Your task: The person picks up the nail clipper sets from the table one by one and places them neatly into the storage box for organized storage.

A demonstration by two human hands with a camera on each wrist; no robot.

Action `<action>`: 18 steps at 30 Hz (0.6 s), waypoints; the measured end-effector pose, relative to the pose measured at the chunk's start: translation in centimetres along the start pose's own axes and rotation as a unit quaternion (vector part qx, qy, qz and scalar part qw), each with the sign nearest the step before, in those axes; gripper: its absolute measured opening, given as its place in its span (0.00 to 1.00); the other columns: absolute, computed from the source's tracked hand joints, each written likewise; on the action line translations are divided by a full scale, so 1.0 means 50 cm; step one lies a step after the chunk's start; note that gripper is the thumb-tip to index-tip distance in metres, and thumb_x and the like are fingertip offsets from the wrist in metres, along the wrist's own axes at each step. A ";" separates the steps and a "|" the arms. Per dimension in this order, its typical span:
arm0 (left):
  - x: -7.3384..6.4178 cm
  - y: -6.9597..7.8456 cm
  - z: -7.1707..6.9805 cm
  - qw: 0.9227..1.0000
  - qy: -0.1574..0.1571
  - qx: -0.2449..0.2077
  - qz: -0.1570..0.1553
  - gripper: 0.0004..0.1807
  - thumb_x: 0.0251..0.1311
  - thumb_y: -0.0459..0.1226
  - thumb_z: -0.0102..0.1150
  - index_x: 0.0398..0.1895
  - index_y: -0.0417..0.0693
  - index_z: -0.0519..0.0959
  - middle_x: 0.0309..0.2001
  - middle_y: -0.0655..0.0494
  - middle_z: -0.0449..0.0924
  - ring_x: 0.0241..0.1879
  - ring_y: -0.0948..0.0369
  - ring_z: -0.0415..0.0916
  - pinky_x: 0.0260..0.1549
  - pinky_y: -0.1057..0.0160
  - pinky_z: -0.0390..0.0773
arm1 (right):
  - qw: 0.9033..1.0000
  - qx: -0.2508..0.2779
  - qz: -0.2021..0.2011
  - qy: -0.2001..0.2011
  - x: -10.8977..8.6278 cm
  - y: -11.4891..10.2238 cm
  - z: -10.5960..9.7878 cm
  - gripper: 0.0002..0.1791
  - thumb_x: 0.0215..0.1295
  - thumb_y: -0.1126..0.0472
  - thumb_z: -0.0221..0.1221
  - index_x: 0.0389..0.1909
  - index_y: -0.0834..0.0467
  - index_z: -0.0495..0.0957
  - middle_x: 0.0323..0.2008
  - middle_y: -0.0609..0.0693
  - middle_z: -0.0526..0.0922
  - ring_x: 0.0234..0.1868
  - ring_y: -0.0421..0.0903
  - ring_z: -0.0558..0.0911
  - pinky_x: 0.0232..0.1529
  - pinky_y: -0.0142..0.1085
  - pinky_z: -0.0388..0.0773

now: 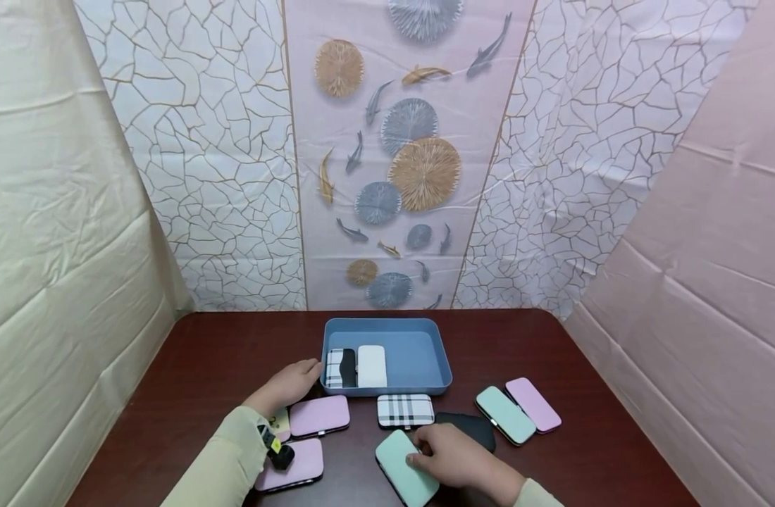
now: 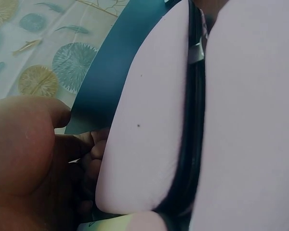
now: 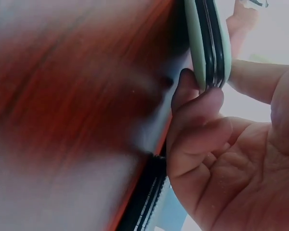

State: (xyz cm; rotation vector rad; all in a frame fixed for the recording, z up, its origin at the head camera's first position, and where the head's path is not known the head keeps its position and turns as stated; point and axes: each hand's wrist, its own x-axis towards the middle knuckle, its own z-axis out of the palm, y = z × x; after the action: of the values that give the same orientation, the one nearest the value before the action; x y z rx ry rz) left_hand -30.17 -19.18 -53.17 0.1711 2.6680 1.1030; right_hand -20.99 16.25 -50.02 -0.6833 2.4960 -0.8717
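My right hand (image 1: 454,454) pinches a mint green flat clasp case (image 1: 405,468) at the front of the table, thumb on one face and fingers on the other. In the right wrist view the case (image 3: 209,45) shows its dark seam edge-on. My left hand (image 1: 289,386) is at the left wall of a blue tray (image 1: 419,391), fingertips right at its rim. Inside the tray lie a plaid-and-black case (image 1: 341,367) and a white case (image 1: 371,366). Close by the left hand, a pink case (image 2: 149,115) covers part of its fingers in the left wrist view.
Another pink case (image 1: 299,465) and a partly hidden patterned one (image 1: 278,422) lie under the left forearm. A plaid case (image 1: 405,410) sits before the tray. Rightward are a black case (image 1: 473,424), a mint case (image 1: 506,414) and a pink case (image 1: 533,405).
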 end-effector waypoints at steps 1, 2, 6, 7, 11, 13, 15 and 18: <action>0.000 0.001 0.000 1.000 0.000 0.003 0.000 0.35 0.90 0.49 0.40 0.82 0.29 0.64 0.80 0.31 0.64 0.82 0.35 0.58 0.79 0.36 0.60 | 1.000 0.006 -0.001 0.000 -0.001 0.000 0.000 0.11 0.76 0.55 0.70 0.32 0.51 0.81 0.20 0.40 0.73 0.21 0.37 0.68 0.24 0.32 0.64; 0.000 0.002 0.000 1.000 0.000 0.005 -0.002 0.35 0.90 0.49 0.40 0.82 0.29 0.64 0.81 0.31 0.64 0.82 0.35 0.58 0.79 0.36 0.61 | 1.000 0.011 -0.004 0.001 -0.003 0.001 0.001 0.13 0.76 0.55 0.70 0.31 0.51 0.80 0.20 0.40 0.73 0.21 0.36 0.68 0.24 0.32 0.64; 0.001 0.002 0.000 1.000 0.000 0.007 -0.002 0.35 0.90 0.50 0.40 0.83 0.30 0.64 0.80 0.31 0.65 0.82 0.35 0.58 0.79 0.36 0.61 | 1.000 0.027 -0.012 0.003 -0.002 0.004 0.001 0.14 0.75 0.56 0.70 0.29 0.52 0.79 0.20 0.41 0.75 0.21 0.37 0.69 0.24 0.31 0.65; 0.000 0.002 -0.001 1.000 0.000 0.006 -0.002 0.35 0.90 0.50 0.40 0.83 0.30 0.64 0.81 0.31 0.64 0.82 0.35 0.58 0.79 0.36 0.61 | 0.999 0.032 -0.011 0.002 -0.001 0.005 0.001 0.14 0.75 0.56 0.71 0.29 0.52 0.79 0.21 0.41 0.76 0.21 0.37 0.70 0.24 0.31 0.66; 0.001 -0.001 0.000 1.000 0.002 0.007 0.004 0.36 0.89 0.50 0.40 0.82 0.29 0.64 0.80 0.30 0.64 0.82 0.34 0.58 0.79 0.35 0.61 | 0.999 0.045 -0.009 -0.002 0.002 0.008 0.000 0.11 0.75 0.57 0.70 0.32 0.53 0.81 0.24 0.41 0.80 0.23 0.37 0.73 0.27 0.33 0.70; 0.001 -0.003 0.001 1.000 0.000 0.010 0.007 0.37 0.89 0.52 0.39 0.82 0.29 0.64 0.80 0.30 0.64 0.82 0.34 0.58 0.79 0.35 0.60 | 0.999 0.053 -0.008 -0.003 0.004 0.008 -0.001 0.09 0.76 0.57 0.70 0.34 0.54 0.83 0.25 0.42 0.82 0.24 0.37 0.75 0.27 0.33 0.71; 0.003 -0.009 0.002 1.000 -0.001 0.014 0.013 0.40 0.89 0.55 0.38 0.83 0.29 0.63 0.80 0.30 0.64 0.81 0.33 0.58 0.79 0.34 0.60 | 0.998 0.056 -0.008 0.001 0.005 0.007 -0.003 0.09 0.76 0.57 0.69 0.35 0.54 0.84 0.26 0.42 0.83 0.25 0.37 0.76 0.28 0.33 0.72; 0.005 -0.012 0.004 1.000 -0.001 0.021 0.014 0.41 0.88 0.56 0.38 0.82 0.29 0.63 0.80 0.30 0.65 0.81 0.33 0.59 0.79 0.34 0.59 | 0.998 0.058 -0.008 0.010 0.007 0.004 -0.008 0.08 0.76 0.57 0.69 0.36 0.55 0.84 0.26 0.42 0.83 0.25 0.37 0.77 0.28 0.33 0.73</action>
State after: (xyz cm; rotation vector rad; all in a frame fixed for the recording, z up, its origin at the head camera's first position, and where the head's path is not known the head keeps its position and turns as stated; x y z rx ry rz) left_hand -30.36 -19.42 -53.78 0.2187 2.6963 1.0566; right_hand -21.56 16.37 -49.93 -0.6600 2.4382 -1.0268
